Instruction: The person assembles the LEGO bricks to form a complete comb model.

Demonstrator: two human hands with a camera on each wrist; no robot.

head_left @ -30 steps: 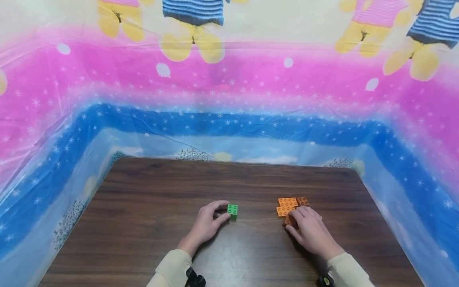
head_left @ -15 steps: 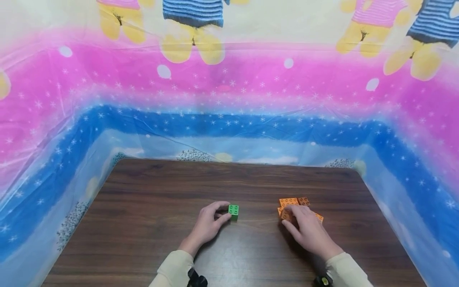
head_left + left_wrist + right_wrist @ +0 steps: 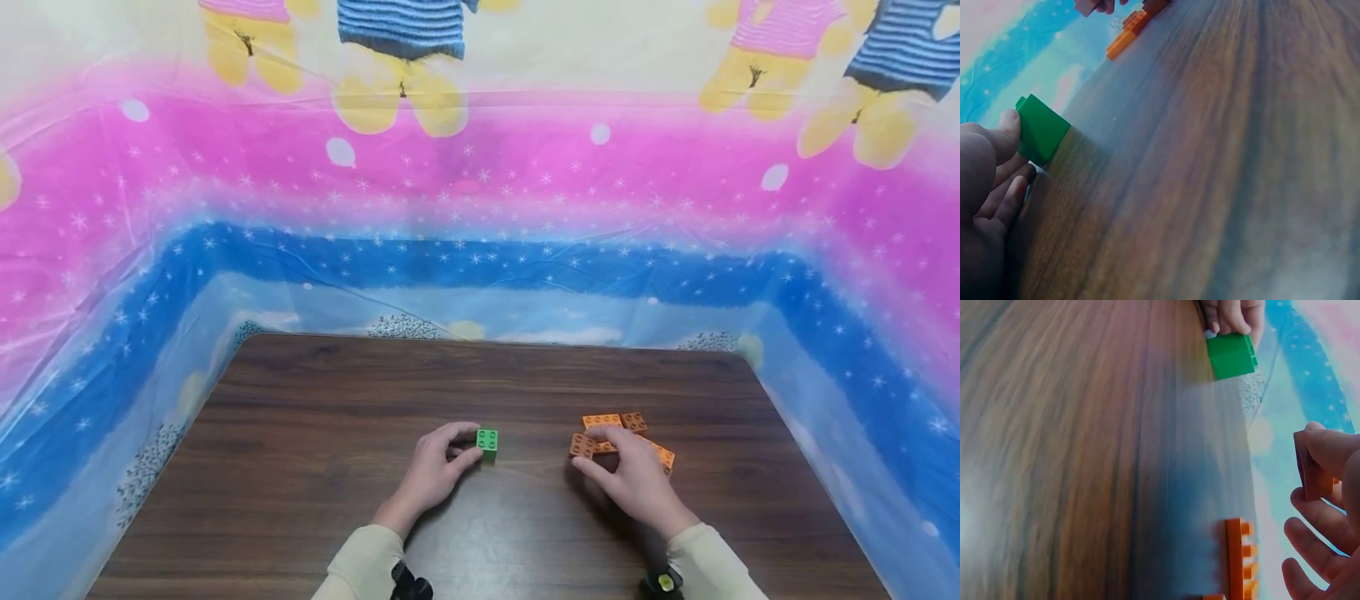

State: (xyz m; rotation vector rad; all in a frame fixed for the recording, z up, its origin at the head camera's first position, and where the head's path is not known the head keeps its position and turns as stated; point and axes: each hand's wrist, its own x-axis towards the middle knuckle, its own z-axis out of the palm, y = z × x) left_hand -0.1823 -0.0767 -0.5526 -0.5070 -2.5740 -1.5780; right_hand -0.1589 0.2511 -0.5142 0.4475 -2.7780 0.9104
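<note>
Near the middle of the table my left hand (image 3: 435, 462) pinches a green toy building block (image 3: 487, 444), studs up, between thumb and fingers. In the left wrist view the block (image 3: 1044, 130) sits on the wood with the thumb against its side. To the right, my right hand (image 3: 637, 479) holds a small brown building block (image 3: 582, 446) between thumb and index finger. The right wrist view shows this brown block (image 3: 1315, 465) raised off the table, its other fingers spread below. Orange blocks (image 3: 602, 420) lie behind and partly under the right hand in the head view.
Another brown block (image 3: 633, 422) lies beside the orange ones, and an orange block (image 3: 664, 457) shows right of the right hand. Dark wood tabletop (image 3: 337, 400) stretches around them. A printed cloth (image 3: 480, 258) hangs along the table's back and sides.
My right hand has lifted the brown block from the near side of the orange blocks and moved it left. The left hand has stayed at the green block.
</note>
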